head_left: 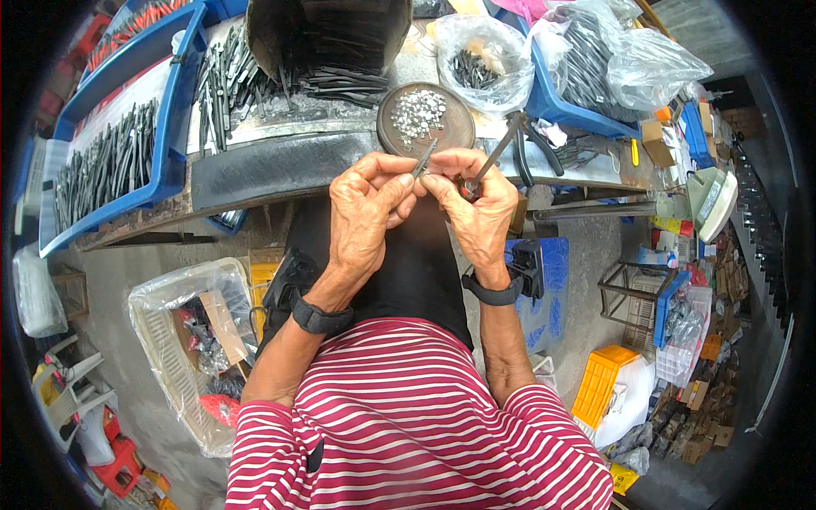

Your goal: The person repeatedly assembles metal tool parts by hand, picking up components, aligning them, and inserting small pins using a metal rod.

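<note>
My left hand (365, 204) pinches a slim, dark, pointed metal piece (426, 156) between thumb and fingers, its tip aimed up and away from me. Close against it, the fingertips of my right hand (478, 204) meet the near end of that piece; whatever tiny part they pinch is hidden. A dark bar-shaped tool (500, 151) lies across my right hand, gripped in the fingers and sticking out toward the far right. Just beyond both hands, a round brown dish (461, 127) holds many small shiny silver parts (416, 114).
Pliers with black handles (520, 157) lie right of my hands on the bench (263, 170). Blue trays (174, 161) of dark metal pieces stand left. A dark open container (327, 34), clear plastic bag (480, 68) and blue bin (552, 106) line the back. A lined crate (161, 340) sits below left.
</note>
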Motion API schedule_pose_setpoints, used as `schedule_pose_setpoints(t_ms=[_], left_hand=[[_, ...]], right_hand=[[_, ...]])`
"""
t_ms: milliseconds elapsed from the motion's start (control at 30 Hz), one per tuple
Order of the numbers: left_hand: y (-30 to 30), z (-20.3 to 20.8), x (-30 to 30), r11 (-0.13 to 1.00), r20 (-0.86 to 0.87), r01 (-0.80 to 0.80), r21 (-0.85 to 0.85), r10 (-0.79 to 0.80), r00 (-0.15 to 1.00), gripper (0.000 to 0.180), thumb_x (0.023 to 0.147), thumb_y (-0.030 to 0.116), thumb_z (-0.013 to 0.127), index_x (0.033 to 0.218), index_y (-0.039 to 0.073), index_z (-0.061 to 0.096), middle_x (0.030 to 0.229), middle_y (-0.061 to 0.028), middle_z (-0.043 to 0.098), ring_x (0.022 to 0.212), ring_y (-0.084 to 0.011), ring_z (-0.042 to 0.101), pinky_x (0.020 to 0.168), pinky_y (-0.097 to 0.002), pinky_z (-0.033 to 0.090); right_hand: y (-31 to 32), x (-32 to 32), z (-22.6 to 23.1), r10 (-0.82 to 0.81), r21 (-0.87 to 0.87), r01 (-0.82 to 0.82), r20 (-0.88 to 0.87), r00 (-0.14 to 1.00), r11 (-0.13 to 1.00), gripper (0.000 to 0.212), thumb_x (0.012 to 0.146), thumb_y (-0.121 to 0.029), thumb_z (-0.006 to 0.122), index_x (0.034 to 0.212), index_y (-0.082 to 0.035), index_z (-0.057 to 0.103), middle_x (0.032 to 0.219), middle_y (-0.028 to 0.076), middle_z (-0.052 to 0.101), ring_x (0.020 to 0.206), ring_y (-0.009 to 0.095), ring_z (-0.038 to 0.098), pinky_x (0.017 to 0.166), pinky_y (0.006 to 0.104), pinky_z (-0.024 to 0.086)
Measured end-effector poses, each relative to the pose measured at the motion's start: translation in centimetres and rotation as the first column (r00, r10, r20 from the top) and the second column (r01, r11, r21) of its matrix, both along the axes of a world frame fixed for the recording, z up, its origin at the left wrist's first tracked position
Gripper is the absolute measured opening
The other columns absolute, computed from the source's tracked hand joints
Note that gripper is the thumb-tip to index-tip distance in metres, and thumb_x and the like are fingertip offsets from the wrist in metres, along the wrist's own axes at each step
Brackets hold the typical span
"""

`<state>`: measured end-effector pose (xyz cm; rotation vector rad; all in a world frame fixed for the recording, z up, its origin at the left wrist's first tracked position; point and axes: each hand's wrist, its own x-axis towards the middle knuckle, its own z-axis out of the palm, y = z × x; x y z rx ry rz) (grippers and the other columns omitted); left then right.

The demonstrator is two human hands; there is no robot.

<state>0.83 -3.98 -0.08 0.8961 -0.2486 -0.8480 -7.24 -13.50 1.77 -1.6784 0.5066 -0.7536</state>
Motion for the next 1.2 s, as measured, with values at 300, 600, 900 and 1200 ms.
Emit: schedule_pose_setpoints(t_ms=[300,600,900,1200], left_hand=[[0.1,0.3,-0.3,0.998,0.074,0.006,0.055,-0.01,0.997,0.013,0.08,0.001,0.053,0.092,-0.003,0.056,0.074,-0.0066,0.059,0.056,-0.0041,0.046,0.047,-0.0127,0.035],[0.2,-0.2,0.0,0.999,0.043,0.048,-0.007,-0.047,0.998,0.015,0.08,0.004,0.056,0.094,-0.003,0.056,0.075,-0.0069,0.059,0.057,-0.0044,0.045,0.046,-0.0134,0.033],[0.3,-0.2,1.1,0.976,-0.021,0.19,-0.106,-0.194,0.981,0.016,0.079,0.005,0.057,0.093,-0.003,0.056,0.073,-0.0071,0.059,0.054,-0.0042,0.043,0.044,-0.014,0.028],[-0.7,0.8,-0.3,0.997,0.212,-0.074,0.014,0.069,0.975,0.012,0.08,-0.003,0.053,0.09,-0.004,0.057,0.071,-0.004,0.058,0.057,-0.0044,0.046,0.05,-0.0155,0.036]], right_hand=[[0.1,-0.1,-0.3,-0.054,-0.049,0.056,0.041,0.998,0.997,0.02,0.07,0.002,0.067,0.087,0.001,0.057,0.075,0.005,0.062,0.069,0.009,0.059,0.06,0.0192,0.046],[-0.3,-0.1,-0.9,-0.084,-0.177,0.097,0.079,0.993,0.979,0.021,0.069,0.003,0.067,0.087,0.0,0.057,0.075,0.004,0.061,0.066,0.008,0.057,0.059,0.0189,0.046],[-1.6,-0.2,-0.6,0.042,0.389,-0.113,0.187,0.982,0.914,0.03,0.065,0.001,0.07,0.089,-0.003,0.052,0.074,0.005,0.061,0.059,0.008,0.054,0.048,0.0169,0.041],[-1.3,1.0,-0.8,-0.029,0.345,-0.034,0.177,0.984,0.938,0.037,0.069,-0.001,0.067,0.101,0.005,0.051,0.073,0.006,0.061,0.059,0.009,0.055,0.052,0.0185,0.042]])
